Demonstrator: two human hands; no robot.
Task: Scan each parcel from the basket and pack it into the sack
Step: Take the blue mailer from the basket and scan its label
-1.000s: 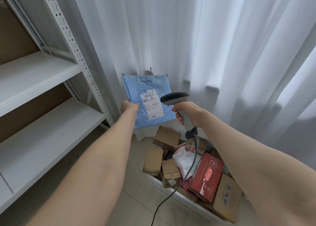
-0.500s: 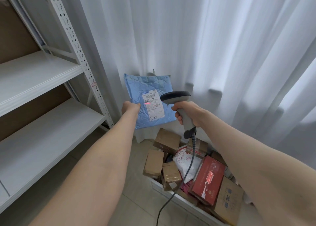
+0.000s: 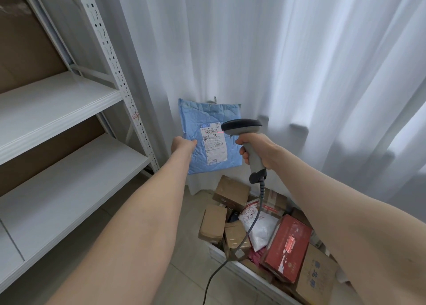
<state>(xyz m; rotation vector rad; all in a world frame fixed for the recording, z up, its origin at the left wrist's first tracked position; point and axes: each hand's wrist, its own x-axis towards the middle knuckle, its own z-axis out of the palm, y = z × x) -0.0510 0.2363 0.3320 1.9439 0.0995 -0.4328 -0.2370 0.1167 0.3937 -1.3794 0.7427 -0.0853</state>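
We hold the parcel (image 3: 208,118) up near the basket (image 3: 253,275), left hand (image 3: 182,144) pinching its edge so the label (image 3: 213,148) faces the scanner (image 3: 242,125); right hand (image 3: 259,148) fingers (image 3: 244,154) clench the grip, aiming the red line (image 3: 219,131) there.

Quilted blue plastic mailer (image 3: 208,129); cardboard boxes (image 3: 231,193)

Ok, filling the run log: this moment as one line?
step: scanning | left hand: holds blue padded mailer | right hand: grips grey barcode scanner, red beam on white label
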